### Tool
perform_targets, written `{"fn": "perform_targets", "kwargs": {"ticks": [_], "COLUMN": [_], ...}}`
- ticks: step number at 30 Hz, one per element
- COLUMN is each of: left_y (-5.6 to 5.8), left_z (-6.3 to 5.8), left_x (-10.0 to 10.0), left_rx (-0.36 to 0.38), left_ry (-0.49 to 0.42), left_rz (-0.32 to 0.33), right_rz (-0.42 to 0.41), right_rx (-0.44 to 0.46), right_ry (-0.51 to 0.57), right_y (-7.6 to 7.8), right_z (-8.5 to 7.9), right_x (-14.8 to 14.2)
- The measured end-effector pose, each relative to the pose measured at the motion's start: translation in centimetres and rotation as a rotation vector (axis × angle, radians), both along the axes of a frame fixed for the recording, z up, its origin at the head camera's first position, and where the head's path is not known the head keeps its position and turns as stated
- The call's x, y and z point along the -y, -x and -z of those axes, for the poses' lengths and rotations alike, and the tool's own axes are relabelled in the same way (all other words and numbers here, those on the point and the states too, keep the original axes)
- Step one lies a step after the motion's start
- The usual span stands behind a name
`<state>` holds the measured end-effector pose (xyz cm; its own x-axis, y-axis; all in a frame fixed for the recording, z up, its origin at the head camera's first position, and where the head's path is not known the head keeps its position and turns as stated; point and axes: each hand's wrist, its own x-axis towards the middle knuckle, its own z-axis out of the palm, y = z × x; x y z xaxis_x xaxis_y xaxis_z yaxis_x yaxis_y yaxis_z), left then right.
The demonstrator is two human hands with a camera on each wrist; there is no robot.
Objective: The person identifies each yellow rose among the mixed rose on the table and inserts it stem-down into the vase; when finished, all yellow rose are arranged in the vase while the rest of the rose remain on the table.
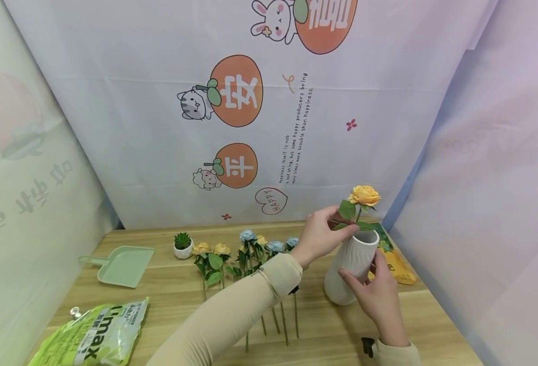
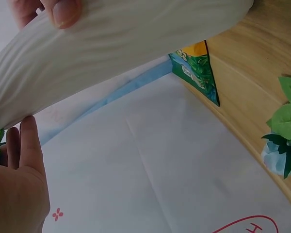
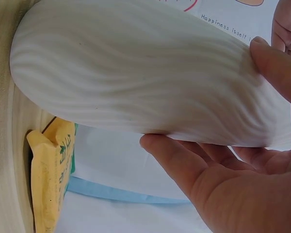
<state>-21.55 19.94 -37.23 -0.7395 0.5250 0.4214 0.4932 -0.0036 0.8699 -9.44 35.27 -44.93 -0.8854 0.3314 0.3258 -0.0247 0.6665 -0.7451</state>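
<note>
We see the left hand (image 1: 321, 235) pinching the yellow rose (image 1: 365, 195) by its stem (image 1: 358, 216) at the top of the white vase (image 1: 352, 267), though leaves (image 1: 347, 209) partly mask its grip and we cannot make out the stem's lower end. The right hand (image 1: 379, 295) curls round the vase, which partly covers a yellow packet (image 1: 400, 269), while the left sleeve (image 1: 232, 311) hides some flower stems (image 1: 284, 323).

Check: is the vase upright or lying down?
Upright, perhaps leaning: the vase has its mouth above its base while the right hand grips it.

Yellow rose (image 1: 365, 195), lower stem (hidden)
</note>
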Motion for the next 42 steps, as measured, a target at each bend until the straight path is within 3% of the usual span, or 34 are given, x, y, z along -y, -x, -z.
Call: {"fn": "perform_targets", "kwargs": {"ticks": [12,21,27,31,37,42], "left_y": [0.1,0.9,1.3,1.8,3.0,3.2], "left_z": [-0.5,-0.7,-1.4,-1.4,-0.5,1.1], "left_x": [0.7,3.6,7.5,11.2,16.9,21.5], "left_rx": [0.006,0.034,0.044,0.083,0.13,0.158], "left_ry": [0.011,-0.044,-0.06,-0.077,-0.103,-0.073], "left_rz": [0.01,-0.003,-0.019,-0.069,-0.186,-0.278], "right_rz": [0.004,-0.005,0.008,0.007,0.008,0.021], "right_rx": [0.018,0.014,-0.015,-0.012,0.011,0.026], "right_ry": [0.026,0.034,0.023,0.009,0.009,0.028], "right_y": [0.0,0.2,0.2,0.2,0.3,0.3], "right_z": [-0.1,-0.1,-0.1,-0.1,-0.3,-0.2], "right_x": [0.1,0.6,0.4,0.5,0.7,0.9]}}
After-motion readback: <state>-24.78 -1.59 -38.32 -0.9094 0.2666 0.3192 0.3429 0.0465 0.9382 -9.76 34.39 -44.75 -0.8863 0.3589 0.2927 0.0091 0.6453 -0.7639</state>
